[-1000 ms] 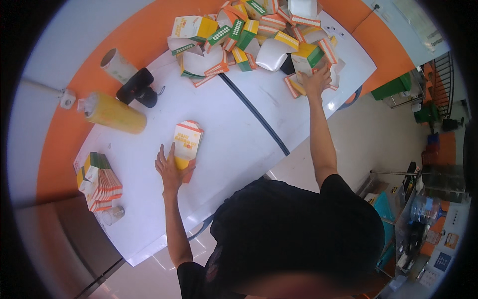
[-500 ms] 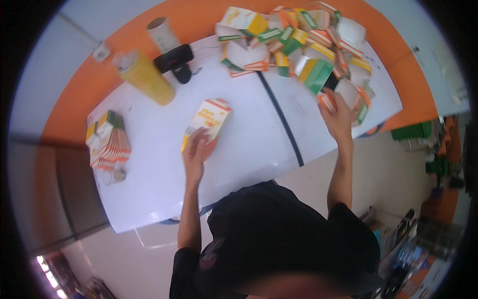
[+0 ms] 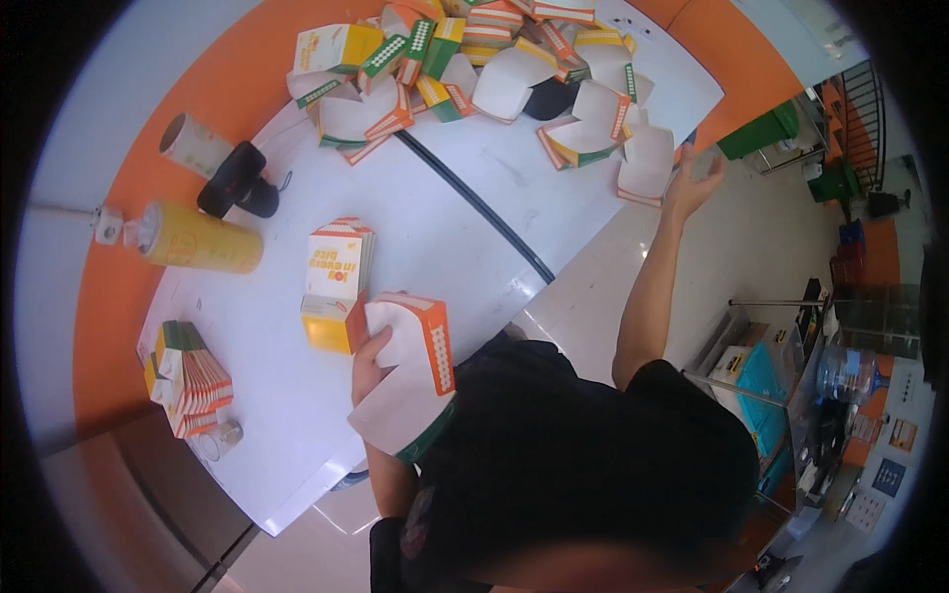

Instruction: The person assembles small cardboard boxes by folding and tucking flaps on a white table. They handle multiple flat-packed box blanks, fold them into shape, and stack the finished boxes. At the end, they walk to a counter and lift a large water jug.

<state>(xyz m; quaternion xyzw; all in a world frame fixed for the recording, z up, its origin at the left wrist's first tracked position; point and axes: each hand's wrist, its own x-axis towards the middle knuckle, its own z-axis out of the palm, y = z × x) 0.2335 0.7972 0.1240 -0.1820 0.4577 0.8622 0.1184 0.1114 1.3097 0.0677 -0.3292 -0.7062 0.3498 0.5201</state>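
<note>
My left hand (image 3: 368,362) grips an unfolded carton (image 3: 410,381), white inside with orange and green edges, held just above the near table edge. Right beside it a stack of flat orange, yellow and white cartons (image 3: 336,282) lies on the white table (image 3: 267,395). My right arm stretches out to the far right. My right hand (image 3: 692,180), fingers spread and holding nothing, is next to a white open carton (image 3: 645,163) at the table's edge. A big heap of loose cartons (image 3: 465,59) covers the far end.
A yellow cylinder (image 3: 198,239) lies at the left, with a black object (image 3: 237,183) and a paper roll (image 3: 188,143) behind it. A fanned stack of folded cartons (image 3: 188,381) and a small jar (image 3: 219,440) sit near the left corner. A green bin (image 3: 761,133) stands on the floor.
My left hand lay on the flat stack on the table; now it holds a carton lifted toward my body. My right hand has moved from the heap to the table's right edge.
</note>
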